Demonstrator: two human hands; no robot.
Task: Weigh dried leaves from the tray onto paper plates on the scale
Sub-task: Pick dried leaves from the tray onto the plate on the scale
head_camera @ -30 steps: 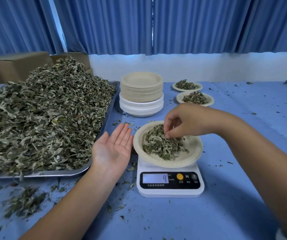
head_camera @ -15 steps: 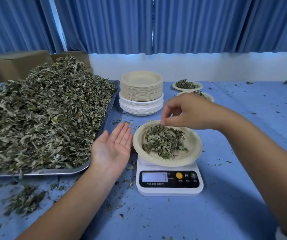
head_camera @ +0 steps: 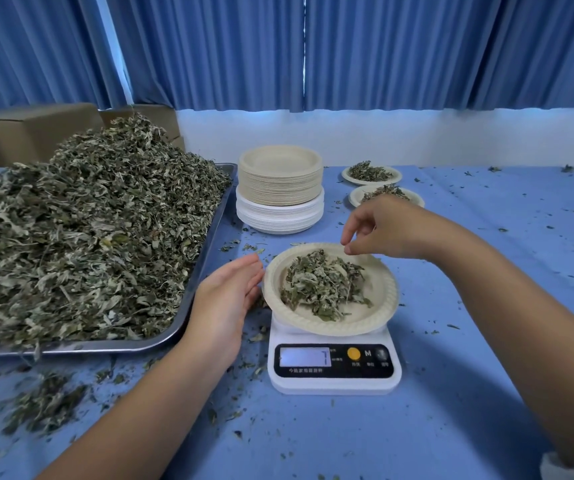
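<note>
Broadly, the heaped tray lies left of the scale; its paper plate of leaves has the flat left hand beside its left rim, nearer the tray, and the right hand pinched above its far rim, contents unclear.

L hand turned palm-in by plate rim, R hand lifted off leaves, readout 9→7

1 ea. scale & tray, 3 filled plates, 2 boxes.
</note>
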